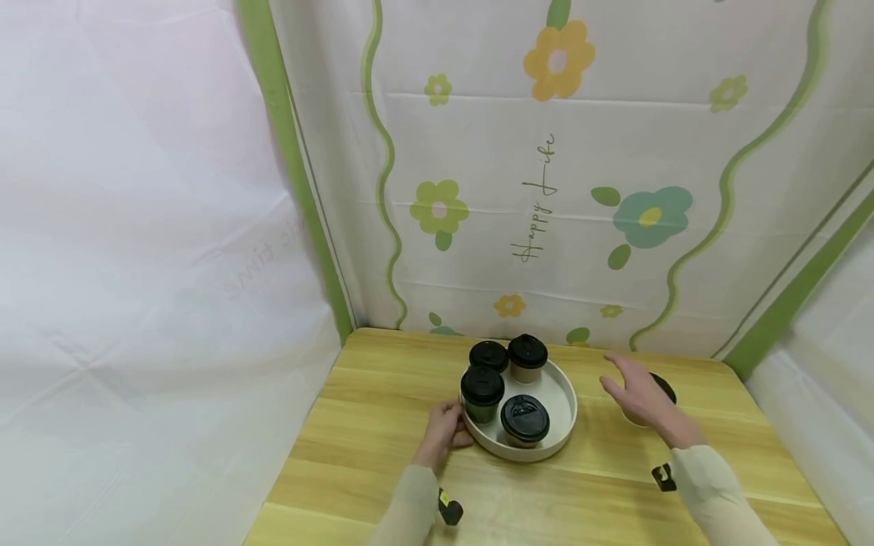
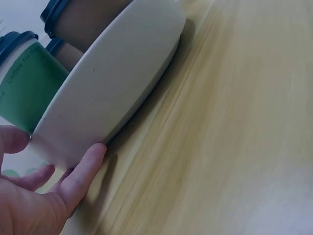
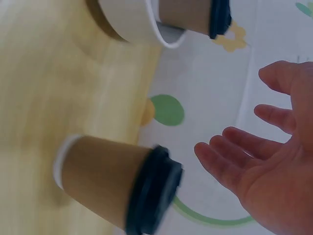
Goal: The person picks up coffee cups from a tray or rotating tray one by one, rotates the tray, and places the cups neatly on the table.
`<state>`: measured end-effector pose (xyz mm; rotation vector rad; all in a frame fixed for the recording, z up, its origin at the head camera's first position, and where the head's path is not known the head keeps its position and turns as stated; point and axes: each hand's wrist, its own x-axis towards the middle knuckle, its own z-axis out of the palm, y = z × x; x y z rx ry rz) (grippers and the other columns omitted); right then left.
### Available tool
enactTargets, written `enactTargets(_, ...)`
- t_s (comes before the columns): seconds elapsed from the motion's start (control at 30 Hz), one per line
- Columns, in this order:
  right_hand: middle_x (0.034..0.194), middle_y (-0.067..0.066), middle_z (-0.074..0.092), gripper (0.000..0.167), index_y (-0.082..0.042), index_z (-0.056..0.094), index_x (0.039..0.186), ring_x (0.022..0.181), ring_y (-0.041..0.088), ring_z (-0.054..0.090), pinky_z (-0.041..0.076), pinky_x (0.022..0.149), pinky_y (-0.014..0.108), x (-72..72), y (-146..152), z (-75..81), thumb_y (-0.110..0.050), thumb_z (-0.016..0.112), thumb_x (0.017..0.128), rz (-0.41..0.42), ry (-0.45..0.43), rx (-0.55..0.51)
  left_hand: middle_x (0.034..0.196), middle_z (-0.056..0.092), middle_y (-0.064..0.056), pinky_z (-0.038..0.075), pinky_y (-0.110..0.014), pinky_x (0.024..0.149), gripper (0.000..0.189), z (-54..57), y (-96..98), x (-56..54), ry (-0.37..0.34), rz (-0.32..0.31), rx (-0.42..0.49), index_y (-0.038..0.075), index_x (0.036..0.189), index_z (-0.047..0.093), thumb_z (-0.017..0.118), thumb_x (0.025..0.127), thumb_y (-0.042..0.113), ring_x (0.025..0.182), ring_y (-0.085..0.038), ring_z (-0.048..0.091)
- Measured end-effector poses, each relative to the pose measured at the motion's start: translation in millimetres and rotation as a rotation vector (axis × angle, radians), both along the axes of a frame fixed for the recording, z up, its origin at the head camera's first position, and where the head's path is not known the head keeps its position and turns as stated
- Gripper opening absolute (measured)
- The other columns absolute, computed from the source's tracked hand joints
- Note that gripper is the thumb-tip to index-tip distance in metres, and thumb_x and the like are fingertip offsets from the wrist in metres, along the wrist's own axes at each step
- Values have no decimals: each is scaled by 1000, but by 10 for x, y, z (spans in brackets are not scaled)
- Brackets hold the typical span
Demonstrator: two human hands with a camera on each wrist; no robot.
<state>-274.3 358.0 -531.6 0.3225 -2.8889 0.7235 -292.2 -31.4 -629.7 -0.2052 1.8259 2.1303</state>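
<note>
A round white tray [image 1: 565, 425] carries several lidded paper coffee cups, among them a green cup [image 2: 36, 83] by its left edge and a brown cup [image 1: 526, 371] at the back. My left hand [image 1: 444, 432] holds the tray's left side, one finger at the rim and the thumb [image 2: 90, 161] low against the outer wall. To the right of the tray, another brown cup [image 3: 105, 176] with a black lid stands upright on the table. Spread fingers show on my right hand [image 1: 645, 394], which overlaps that cup in the head view and holds nothing.
The wood-grain table [image 1: 382, 371] ends at the back against a flower-printed curtain [image 1: 478, 152]. White fabric [image 1: 171, 303] hangs along the left side, and more fabric hangs on the right.
</note>
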Motion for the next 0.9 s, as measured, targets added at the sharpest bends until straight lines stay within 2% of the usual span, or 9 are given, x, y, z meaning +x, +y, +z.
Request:
enactTargets(0.1,142,35,42,63,8,37,145,124,55,44,41,95,68,15,-57,-122,-38,47,103,-22,-53,-37,104,68,-13,60,-44,64,40,-10,18,41,6,6,1,-2,134,53,47,98,16,82,-21,66)
enactTargets(0.23,141,37,43,64,5,35,146,120,55,49,49,90,63,7,-141,-283,-40,46,103,-42,-115,-128,112,64,-17,60,-48,69,45,-25,30,83,11,13,2,-5,139,44,46,100,17,89,-22,65)
enactTargets(0.33,138,37,45,65,2,33,148,120,53,51,52,87,58,-4,-204,-404,-44,44,103,-68,-174,-219,115,62,-17,60,-49,72,46,-29,26,98,1,24,2,-5,139,42,46,100,19,93,-22,64)
enactTargets(0.47,138,36,46,66,2,31,148,122,50,51,56,84,49,-47,-283,-585,-45,42,104,-99,-265,-392,118,61,-18,60,-49,73,47,-31,11,106,4,26,-15,-4,140,42,47,100,21,93,-22,64)
enactTargets(0.57,138,38,44,65,5,28,149,116,46,55,58,81,45,-112,-325,-740,-41,42,105,-132,-335,-538,122,60,-19,60,-47,73,47,-23,-2,116,30,25,-71,-4,139,43,48,101,22,93,-21,63)
enactTargets(0.67,138,39,43,65,5,28,149,108,39,61,59,80,42,-157,-354,-845,-40,43,104,-190,-387,-624,124,59,-20,59,-44,71,47,6,3,124,58,29,-134,-4,139,44,49,101,23,92,-20,62)
enactTargets(0.8,136,38,46,63,7,31,146,103,29,65,60,78,41,-163,-395,-897,-37,45,104,-249,-429,-690,119,61,-20,57,-38,64,46,41,35,128,97,39,-202,-5,137,46,50,100,23,80,-19,61)
enactTargets(0.9,133,34,51,61,7,32,146,98,22,66,59,78,40,-152,-435,-929,-37,44,104,-268,-471,-786,115,63,-20,55,-34,60,44,42,52,127,147,57,-292,-5,134,48,52,98,21,71,-19,60)
